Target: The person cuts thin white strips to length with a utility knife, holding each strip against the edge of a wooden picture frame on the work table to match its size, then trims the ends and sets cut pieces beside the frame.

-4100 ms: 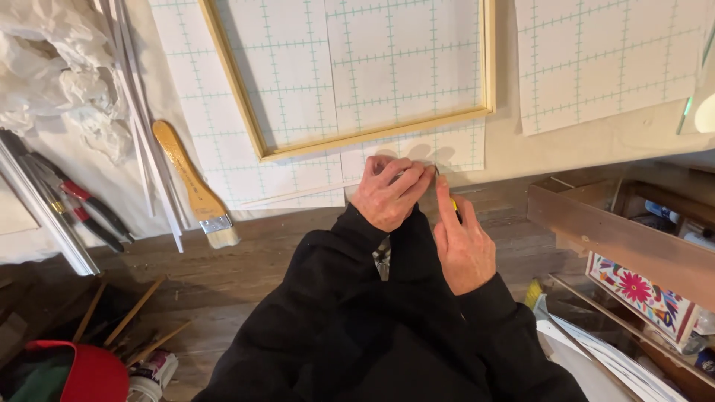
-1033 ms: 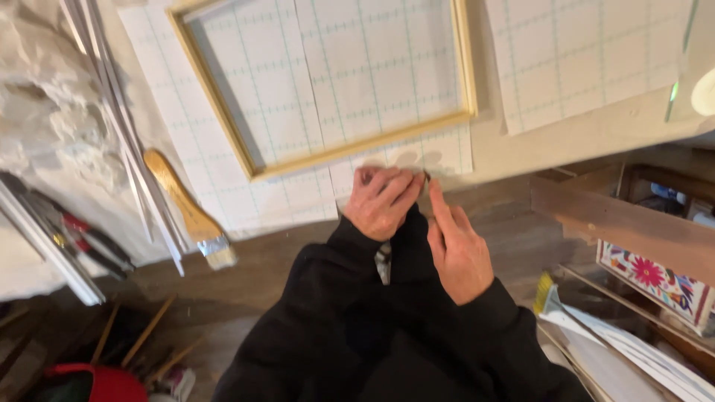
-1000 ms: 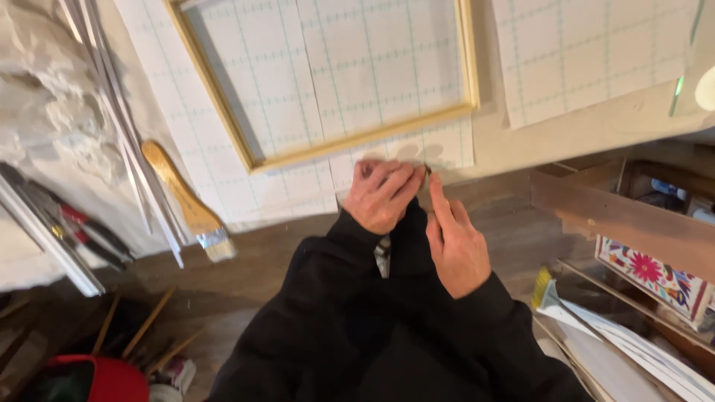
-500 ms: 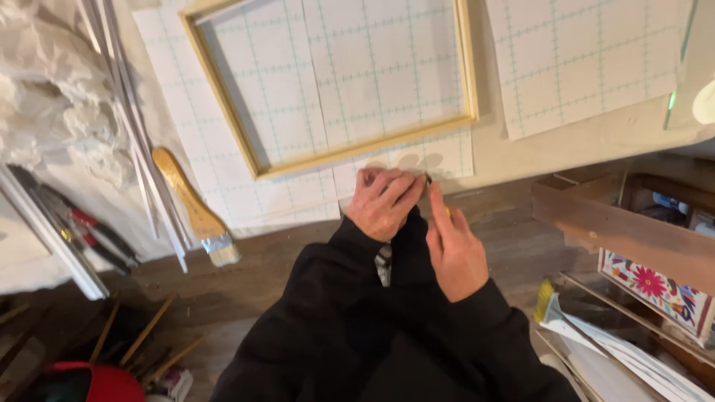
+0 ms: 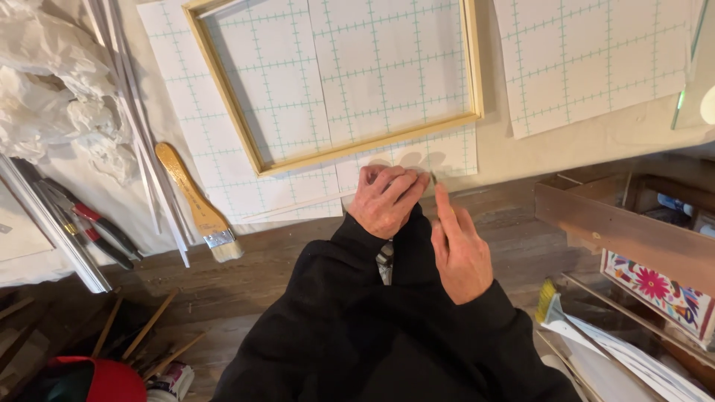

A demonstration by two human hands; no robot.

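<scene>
A head-worn camera looks down over a pale work surface point(image 5: 611, 141) with a dark wooden edge along its near side. Several large sheets of white grid paper point(image 5: 596, 59) with green lines lie flat on it, overlapping one another. A rectangular light-wood frame point(image 5: 223, 97) lies tilted on the sheets, and the grid shows through its open middle.

Black sleeves point(image 5: 357, 320) fill the lower centre of the view. At far left sits a heap of crumpled white tissue paper point(image 5: 52, 89), with long thin white strips point(image 5: 141, 134) running down beside it. A wooden box point(image 5: 625, 231) stands at lower right, with a floral-patterned card point(image 5: 659, 286) inside it.

A flat paintbrush point(image 5: 195, 201) with a wooden handle and a metal ferrule lies just left of the frame, its bristles pointing to the near edge. Red-handled pliers point(image 5: 100, 231) lie further left, beside a metal bar.

The left hand point(image 5: 389, 199) rests at the near edge of the grid paper, just below the frame's lower rail. Its fingers are curled in a closed grip that pinches the paper's edge. The right hand point(image 5: 458, 249) lies just beside it over the dark wooden edge. It holds nothing, with the fingers together and the forefinger stretched out to the same paper edge.
</scene>
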